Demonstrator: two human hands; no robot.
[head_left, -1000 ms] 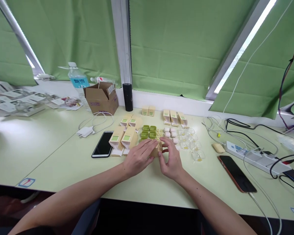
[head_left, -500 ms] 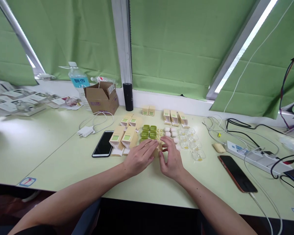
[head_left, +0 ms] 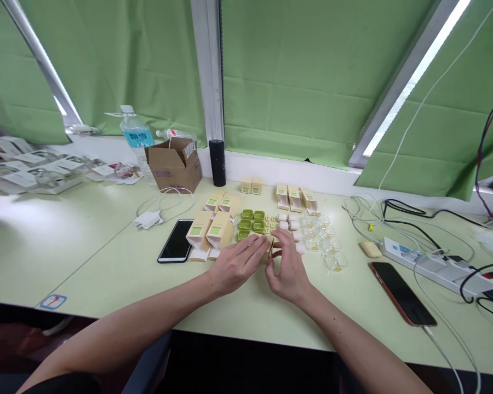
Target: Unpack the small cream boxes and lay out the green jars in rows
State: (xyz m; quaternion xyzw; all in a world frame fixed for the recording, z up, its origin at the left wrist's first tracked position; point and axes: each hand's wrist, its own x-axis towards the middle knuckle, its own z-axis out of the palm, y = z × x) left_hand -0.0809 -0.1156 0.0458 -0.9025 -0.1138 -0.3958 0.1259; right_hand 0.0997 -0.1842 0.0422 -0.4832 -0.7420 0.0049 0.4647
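Between my two hands is a small tan cardboard box [head_left: 268, 253], mostly covered by fingers. My left hand [head_left: 239, 265] lies over its left side and top, fingers pressed together. My right hand [head_left: 288, 268] grips the right end, thumb and fingertips curled at its edge. Just left stand several tan boxes [head_left: 219, 232] with green labels and open flaps. Behind my hands sit small green square containers [head_left: 245, 225], tiny yellowish pieces [head_left: 273, 225], white-pink rounded pieces [head_left: 298, 236] and clear plastic cups [head_left: 334, 259] with yellow bits.
A dark phone [head_left: 176, 241] lies left, and a charging phone [head_left: 401, 293] right, near a power strip [head_left: 427, 266] with tangled cables. Toward the wall are a brown carton [head_left: 175, 167], a black cylinder [head_left: 217, 164], a water bottle [head_left: 136, 137] and more tan boxes [head_left: 294, 198].
The whole view has shifted slightly. My hands stay around the small box, which shows a little more between them, with the right fingers at its end.
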